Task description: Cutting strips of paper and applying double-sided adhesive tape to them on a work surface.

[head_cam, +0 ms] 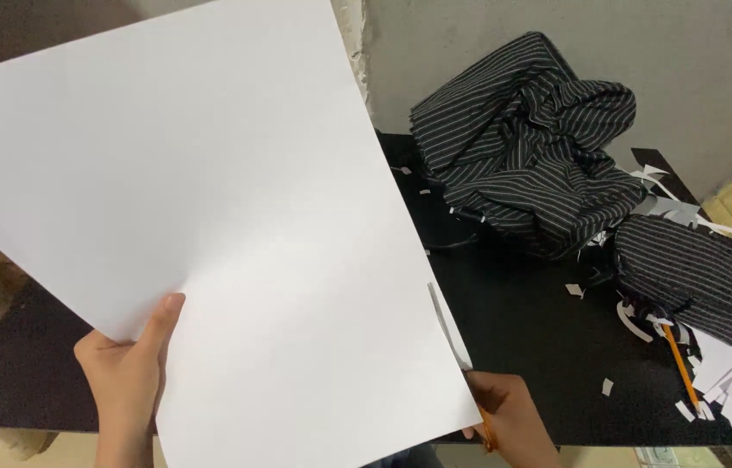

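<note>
The left hand point(128, 368) pinches the lower edge of a large white paper sheet point(210, 225), thumb on top, holding it up over the black tabletop point(522, 347). The right hand point(509, 416) is closed around orange-handled scissors point(457, 347), whose blades meet the sheet's right edge; the cut looks barely begun (most of the sheet is whole). Beyond the right hand lie paper scraps point(730, 381), a pencil point(682, 368) and crumpled striped cloth point(531, 139). No container shows.

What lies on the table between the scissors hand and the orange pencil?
In the head view, bare black table with one small paper scrap lies between the right hand and the orange pencil.
</note>
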